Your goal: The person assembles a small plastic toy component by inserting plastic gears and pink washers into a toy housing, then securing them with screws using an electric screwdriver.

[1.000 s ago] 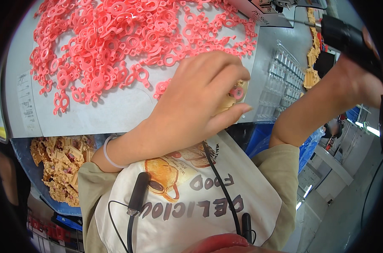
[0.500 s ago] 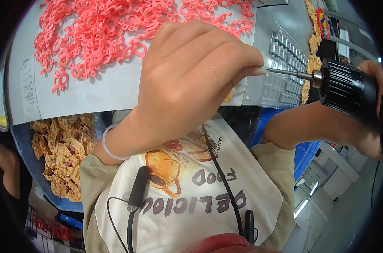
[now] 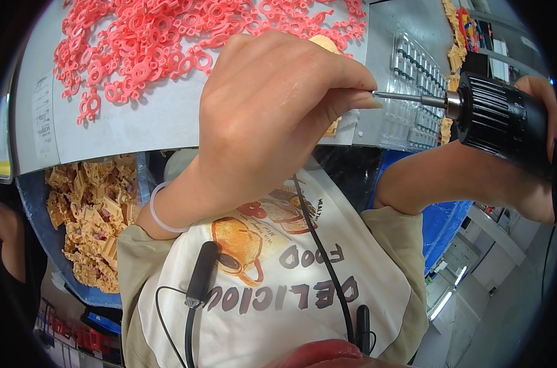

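My left hand is closed in a pinch above the table, its thumb and forefinger meeting at the tip of a thin metal driver bit. Whatever the fingertips hold is too small or hidden to make out. The bit sits in a black power screwdriver, held almost level, pointing left. At the right rim, my right hand is wrapped round this screwdriver, partly cut off by dark shadow. Pale yellow plastic shows beyond my left knuckles; most of it is hidden behind the hand.
Pink ring-shaped plastic parts lie heaped on the grey table. A clear tray with rows of small metallic pieces stands at the right. Tan plastic parts fill a blue-lined bin below the table's left edge. Black cables hang over my apron.
The screwdriver has shifted a little left, and its bit tip now meets my left fingertips. Yellow plastic has come into view beyond my left hand.
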`<state>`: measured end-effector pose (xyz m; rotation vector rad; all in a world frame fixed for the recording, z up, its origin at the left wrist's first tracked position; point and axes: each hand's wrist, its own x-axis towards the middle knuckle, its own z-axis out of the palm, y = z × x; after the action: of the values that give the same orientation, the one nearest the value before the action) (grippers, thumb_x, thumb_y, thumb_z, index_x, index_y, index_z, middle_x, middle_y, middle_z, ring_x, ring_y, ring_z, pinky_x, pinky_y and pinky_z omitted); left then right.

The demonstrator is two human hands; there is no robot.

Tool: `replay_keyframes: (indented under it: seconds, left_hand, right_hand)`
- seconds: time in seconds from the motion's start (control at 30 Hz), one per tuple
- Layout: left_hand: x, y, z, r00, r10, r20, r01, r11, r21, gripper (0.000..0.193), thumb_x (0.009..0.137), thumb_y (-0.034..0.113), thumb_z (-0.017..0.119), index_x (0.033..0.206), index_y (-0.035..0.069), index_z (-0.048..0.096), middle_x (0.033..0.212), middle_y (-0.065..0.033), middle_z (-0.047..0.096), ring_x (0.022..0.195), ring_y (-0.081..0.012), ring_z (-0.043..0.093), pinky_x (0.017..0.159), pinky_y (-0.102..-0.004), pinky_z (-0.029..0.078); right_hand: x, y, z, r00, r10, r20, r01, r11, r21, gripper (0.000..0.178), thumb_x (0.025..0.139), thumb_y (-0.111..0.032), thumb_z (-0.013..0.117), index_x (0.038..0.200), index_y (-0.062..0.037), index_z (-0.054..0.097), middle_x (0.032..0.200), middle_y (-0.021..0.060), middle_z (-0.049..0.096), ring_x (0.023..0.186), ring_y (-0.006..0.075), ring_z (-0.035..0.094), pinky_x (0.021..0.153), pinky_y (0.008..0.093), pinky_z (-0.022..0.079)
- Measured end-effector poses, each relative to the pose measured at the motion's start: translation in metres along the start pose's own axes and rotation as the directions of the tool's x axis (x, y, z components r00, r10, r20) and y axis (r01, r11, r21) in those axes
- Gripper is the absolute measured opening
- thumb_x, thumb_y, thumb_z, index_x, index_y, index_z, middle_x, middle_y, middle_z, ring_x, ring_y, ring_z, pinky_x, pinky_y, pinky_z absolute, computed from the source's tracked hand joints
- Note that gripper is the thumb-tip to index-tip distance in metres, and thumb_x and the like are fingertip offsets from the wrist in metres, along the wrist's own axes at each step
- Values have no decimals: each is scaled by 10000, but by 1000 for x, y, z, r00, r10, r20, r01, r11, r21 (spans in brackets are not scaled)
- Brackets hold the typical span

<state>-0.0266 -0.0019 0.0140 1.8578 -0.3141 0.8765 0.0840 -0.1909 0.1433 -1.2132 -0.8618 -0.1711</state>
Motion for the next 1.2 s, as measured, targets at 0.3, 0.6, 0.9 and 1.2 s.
replay_keyframes:
  seconds: [0.3, 0.6, 0.9, 1.2]
  left_hand:
    - [-8, -1, 7, 997, -48, -55, 50, 998, 30, 167, 799, -1, 784, 954, 21, 729, 847, -56, 727, 734, -181, 635, 689, -294, 449]
    - [-12, -9, 13, 985, -167, 46, 163, 984, 70, 389, 785, 86, 807, 1150, 60, 677, 1063, -93, 703, 970, -270, 655, 852, -353, 475]
    - [-21, -19, 17, 934, -253, 252, 257, 966, 18, 787, 716, 292, 860, 1395, 100, 512, 1367, -135, 565, 1259, -341, 541, 1048, -440, 414]
    - [-18, -17, 17, 927, -250, 280, 241, 968, 64, 815, 624, 293, 891, 1295, 18, 519, 1292, -161, 572, 1218, -345, 549, 1026, -450, 435]
  right_hand:
    - [-18, 11, 41, 1000, 3, -2, -3, 1000, 9, 205, 816, -292, 548, 702, -149, 456, 693, -10, 461, 524, 102, 464, 511, 278, 394]
    - [-22, 23, 28, 999, 42, -15, -41, 999, 16, 198, 808, -286, 544, 698, -151, 450, 698, -12, 457, 525, 101, 460, 513, 281, 387]
    - [-18, 33, 2, 997, 81, -9, -81, 996, 33, 190, 799, -280, 539, 694, -152, 445, 703, -13, 452, 526, 100, 455, 515, 285, 380]
    - [-25, 47, 15, 995, 101, -3, -101, 994, 36, 183, 790, -274, 534, 689, -154, 439, 708, -14, 448, 527, 99, 450, 516, 288, 373]
